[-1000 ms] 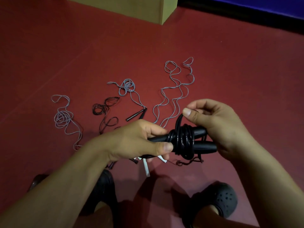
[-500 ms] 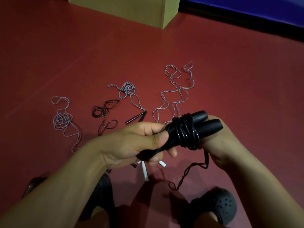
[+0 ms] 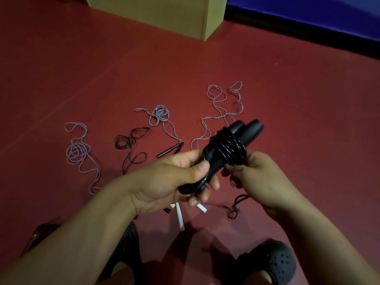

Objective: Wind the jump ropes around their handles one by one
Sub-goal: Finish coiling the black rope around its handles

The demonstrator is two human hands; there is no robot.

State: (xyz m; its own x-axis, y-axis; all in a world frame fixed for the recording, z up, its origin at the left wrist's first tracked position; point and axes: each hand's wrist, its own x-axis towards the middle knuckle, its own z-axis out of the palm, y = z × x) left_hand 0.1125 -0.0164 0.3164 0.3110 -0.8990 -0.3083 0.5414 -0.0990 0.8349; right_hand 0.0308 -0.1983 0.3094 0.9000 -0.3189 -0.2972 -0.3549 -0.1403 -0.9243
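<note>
1. Red floor (image 3: 287,99) everywhere, and held just above it at center is the black jump rope (image 3: 228,150), most of its cord coiled round the paired handles.
2. Left hand (image 3: 174,182) grips the handles' near end; right hand (image 3: 259,177) pinches the coil, short tail dangling.
3. Looks nearly finished, just tuck the tail.
4. Loose ropes (image 3: 218,112) from 9 to 12 o'clock are unwound, so plenty left.

A single head-worn camera looks steeply down, close above the tan box (image 3: 156,15) on the red floor (image 3: 287,99).
</note>
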